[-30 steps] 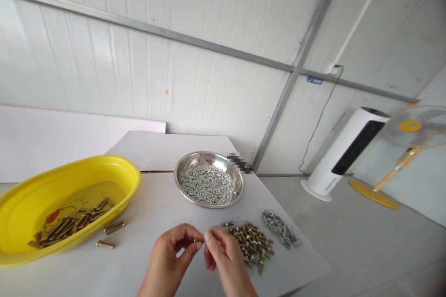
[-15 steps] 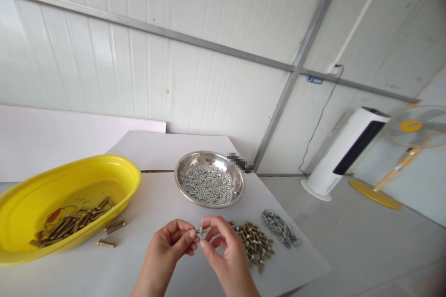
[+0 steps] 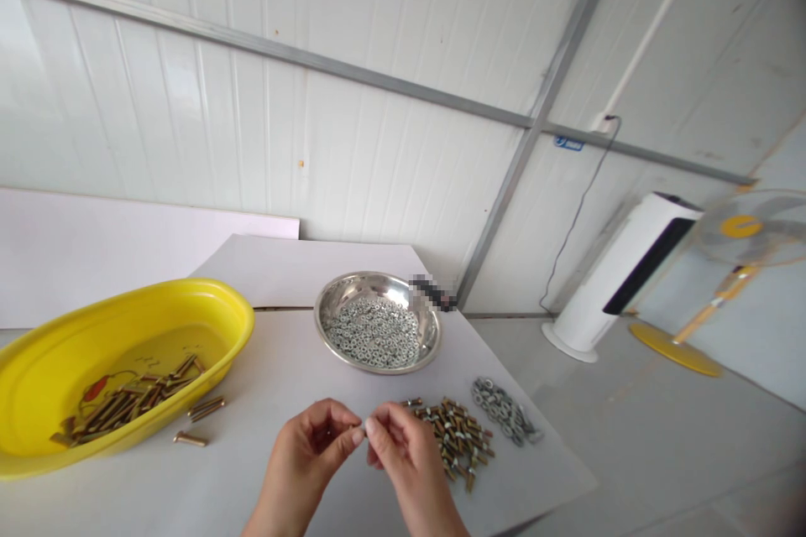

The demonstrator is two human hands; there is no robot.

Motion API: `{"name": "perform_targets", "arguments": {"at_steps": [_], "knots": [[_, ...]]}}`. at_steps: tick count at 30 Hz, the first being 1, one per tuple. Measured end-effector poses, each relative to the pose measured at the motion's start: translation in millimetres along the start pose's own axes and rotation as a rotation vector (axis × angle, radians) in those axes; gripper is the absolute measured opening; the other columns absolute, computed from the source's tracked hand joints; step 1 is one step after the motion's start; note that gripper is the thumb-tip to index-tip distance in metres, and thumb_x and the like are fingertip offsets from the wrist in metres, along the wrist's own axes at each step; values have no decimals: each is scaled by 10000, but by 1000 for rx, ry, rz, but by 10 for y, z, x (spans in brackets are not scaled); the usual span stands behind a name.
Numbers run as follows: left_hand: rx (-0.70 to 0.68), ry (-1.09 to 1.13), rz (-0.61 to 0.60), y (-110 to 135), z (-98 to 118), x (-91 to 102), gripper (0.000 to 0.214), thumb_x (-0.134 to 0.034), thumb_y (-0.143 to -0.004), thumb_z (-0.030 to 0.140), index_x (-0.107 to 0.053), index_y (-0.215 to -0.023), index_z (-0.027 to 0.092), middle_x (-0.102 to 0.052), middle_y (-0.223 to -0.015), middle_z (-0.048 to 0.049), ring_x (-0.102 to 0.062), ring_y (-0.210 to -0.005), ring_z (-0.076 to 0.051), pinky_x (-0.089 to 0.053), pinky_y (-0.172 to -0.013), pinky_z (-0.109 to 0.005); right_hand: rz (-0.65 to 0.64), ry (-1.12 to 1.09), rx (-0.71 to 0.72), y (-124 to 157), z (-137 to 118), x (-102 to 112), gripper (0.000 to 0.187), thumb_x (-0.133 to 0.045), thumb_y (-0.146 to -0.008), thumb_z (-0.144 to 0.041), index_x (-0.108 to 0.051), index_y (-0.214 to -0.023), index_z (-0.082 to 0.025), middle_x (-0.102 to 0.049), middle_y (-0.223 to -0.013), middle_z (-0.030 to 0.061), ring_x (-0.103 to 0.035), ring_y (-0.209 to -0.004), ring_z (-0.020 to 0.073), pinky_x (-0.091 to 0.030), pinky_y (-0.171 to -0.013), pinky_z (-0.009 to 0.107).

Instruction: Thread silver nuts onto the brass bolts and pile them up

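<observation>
Above the front of the table, my left hand (image 3: 315, 449) pinches a bolt between thumb and forefinger; the fingers cover nearly all of it. Thumb and fingers of my right hand (image 3: 403, 445) are closed at the bolt's end, where the nut sits, hiding the nut. The fingertips of both hands meet. Just right of my right hand lies a pile of brass-coloured bolts (image 3: 463, 436), several with nuts on them. Beyond my hands stands a steel bowl (image 3: 324, 336) filled with small silver nuts (image 3: 374, 334).
A yellow tub (image 3: 230, 310) with loose bolts (image 3: 126, 407) stands at the left, a few bolts (image 3: 190, 439) beside it. Grey washers or nuts (image 3: 504, 411) lie near the table's right edge. On the floor are a white tower unit (image 3: 620, 277) and a yellow fan (image 3: 711, 310).
My right hand's fingers have closed in onto the nut on the bolt, bringing the fingertips of both hands together. The bolt and nut, visible before, are now covered.
</observation>
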State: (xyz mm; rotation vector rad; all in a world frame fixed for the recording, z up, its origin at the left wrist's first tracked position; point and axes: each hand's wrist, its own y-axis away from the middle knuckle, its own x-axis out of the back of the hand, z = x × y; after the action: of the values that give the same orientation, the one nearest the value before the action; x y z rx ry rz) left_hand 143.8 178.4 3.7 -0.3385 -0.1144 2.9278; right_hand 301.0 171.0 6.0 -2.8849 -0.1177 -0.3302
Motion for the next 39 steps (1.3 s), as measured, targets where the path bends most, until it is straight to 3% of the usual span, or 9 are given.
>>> {"name": "perform_targets", "arguments": {"at_steps": [5, 8, 11, 14, 19, 23, 27, 35, 39], "knots": [[-65, -108, -22, 38, -56, -41, 185, -795, -756, 319, -699, -773, 162, -722, -666, -41, -667, -627, -182, -507, -637, -264, -45, -30, -163, 27, 37, -33, 650, -384, -941, -666, -469, -503, -193, -458, -407, -17, -439, -378, 104, -348, -421, 212], [-66, -128, 29, 38, -42, -32, 189, -811, -731, 322, -713, -759, 162, -719, -677, -38, -660, -643, -180, -505, -631, -251, -37, -88, -210, 19, 32, -16, 705, -338, -928, -708, -547, -522, -171, -510, -409, 7, -457, -359, 108, -350, -402, 210], [-23, -61, 107, 20, -1, 1, 238, -839, -690, 354, -712, -745, 159, -696, -665, -20, -627, -632, -159, -485, -608, -232, 27, -113, -109, -3, 8, 14, 536, -464, -915, -645, -673, -846, -156, -657, -635, 44, -580, -520, 146, -423, -467, 212], [27, -3, 131, -3, 21, 39, 277, -848, -677, 379, -711, -719, 142, -646, -620, 2, -550, -581, -117, -440, -568, -208, 44, -66, 33, -20, -21, 25, 334, -698, -813, -395, -656, -1077, -195, -701, -941, 77, -650, -728, 186, -504, -581, 240], [136, 141, 102, -13, -19, 50, 312, -855, -669, 397, -714, -729, 125, -625, -600, 6, -520, -564, -100, -416, -558, -205, 32, 61, 123, -28, -60, 28, 207, -627, -762, -95, -691, -925, -204, -700, -916, 49, -659, -740, 177, -514, -631, 245], [104, 111, 72, -22, -2, 50, 304, -851, -679, 388, -709, -712, 122, -629, -595, 6, -531, -564, -101, -425, -558, -208, 38, 44, 74, -28, -41, 47, 122, -679, -812, -223, -694, -925, -180, -711, -840, 64, -648, -731, 195, -514, -658, 268], [37, 39, 51, -21, 18, 52, 263, -863, -670, 334, -711, -756, 137, -675, -661, -6, -594, -622, -129, -472, -615, -230, -2, -56, 17, -15, -16, 39, 274, -667, -856, -433, -653, -862, -159, -641, -695, 32, -588, -634, 166, -457, -576, 241], [-8, -35, -4, 27, -106, -5, 220, -834, -704, 301, -701, -771, 139, -712, -680, -30, -651, -658, -167, -496, -640, -256, -90, -85, -203, 32, 30, -9, 694, -343, -932, -699, -422, -459, -197, -412, -385, -22, -393, -361, 93, -307, -413, 220], [58, 52, 73, -1, -29, 30, 271, -873, -650, 323, -716, -748, 125, -690, -644, -8, -596, -603, -122, -468, -594, -218, -65, -127, -160, 4, 45, 38, 707, -276, -937, -711, -625, -682, -151, -602, -539, 49, -540, -481, 145, -400, -473, 230]]}}
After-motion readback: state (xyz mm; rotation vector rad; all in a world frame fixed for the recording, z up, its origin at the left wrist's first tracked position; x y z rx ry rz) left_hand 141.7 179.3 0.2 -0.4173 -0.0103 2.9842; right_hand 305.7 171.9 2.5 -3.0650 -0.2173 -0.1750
